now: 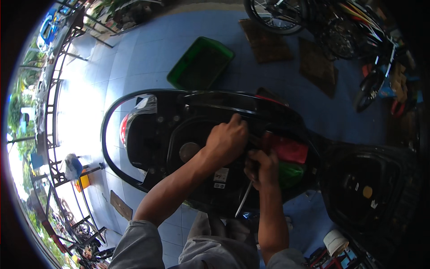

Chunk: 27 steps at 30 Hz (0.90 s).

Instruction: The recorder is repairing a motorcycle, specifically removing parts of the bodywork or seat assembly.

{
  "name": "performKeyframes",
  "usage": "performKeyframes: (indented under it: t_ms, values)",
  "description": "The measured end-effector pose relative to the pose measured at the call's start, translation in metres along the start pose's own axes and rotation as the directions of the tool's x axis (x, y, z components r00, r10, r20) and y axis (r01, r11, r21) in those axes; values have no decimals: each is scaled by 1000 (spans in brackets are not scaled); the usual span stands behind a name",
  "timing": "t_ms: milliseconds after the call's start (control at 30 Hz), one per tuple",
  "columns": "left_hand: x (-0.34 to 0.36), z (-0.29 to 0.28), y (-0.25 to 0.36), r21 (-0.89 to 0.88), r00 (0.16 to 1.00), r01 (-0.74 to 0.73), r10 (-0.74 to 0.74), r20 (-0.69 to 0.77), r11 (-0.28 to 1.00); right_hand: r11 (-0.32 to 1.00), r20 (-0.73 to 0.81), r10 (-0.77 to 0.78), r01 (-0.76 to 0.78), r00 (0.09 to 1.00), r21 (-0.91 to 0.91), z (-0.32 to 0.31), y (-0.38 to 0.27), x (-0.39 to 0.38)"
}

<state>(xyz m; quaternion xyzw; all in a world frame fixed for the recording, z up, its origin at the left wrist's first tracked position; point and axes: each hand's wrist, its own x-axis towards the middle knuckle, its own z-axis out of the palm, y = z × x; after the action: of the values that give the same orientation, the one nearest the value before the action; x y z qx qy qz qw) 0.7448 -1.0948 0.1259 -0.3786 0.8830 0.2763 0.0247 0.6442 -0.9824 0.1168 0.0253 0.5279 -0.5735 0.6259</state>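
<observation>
A black scooter [148, 148] lies across the view below me with its storage compartment uncovered. My left hand [226, 139] is inside it near the far wall, fingers curled; what they hold is hidden. Just right of and below it, my right hand [264, 166] is closed on a thin metal rod [243, 199], which slants down toward the near side. Beside my hands, at the compartment's right end, lie a red pouch [289, 148] and a green bag [291, 175]. The raised seat [367, 188] extends to the right, its underside showing.
A green plastic crate [199, 62] lies on the tiled floor beyond the scooter, near cardboard pieces [266, 42]. A motorbike [340, 40] stands at upper right. A metal railing [56, 112] runs down the left, with a yellow container [83, 181] beside it.
</observation>
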Motion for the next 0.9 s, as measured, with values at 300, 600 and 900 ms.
performKeyframes:
  t_ms: [300, 600, 900]
  values:
    - [21, -15, 6, 230, 920, -355, 295, 257, 906, 1000, 2, -23, 23, 1000, 12, -10, 9, 5]
    - [17, -8, 15, 286, 900, -409, 332, 282, 866, 999, -18, -29, 30, 999, 42, -18, 9, -4]
    - [23, -5, -8, 148, 942, -318, 294, 164, 937, 983, -14, -104, 100, 994, -154, -20, -8, -9]
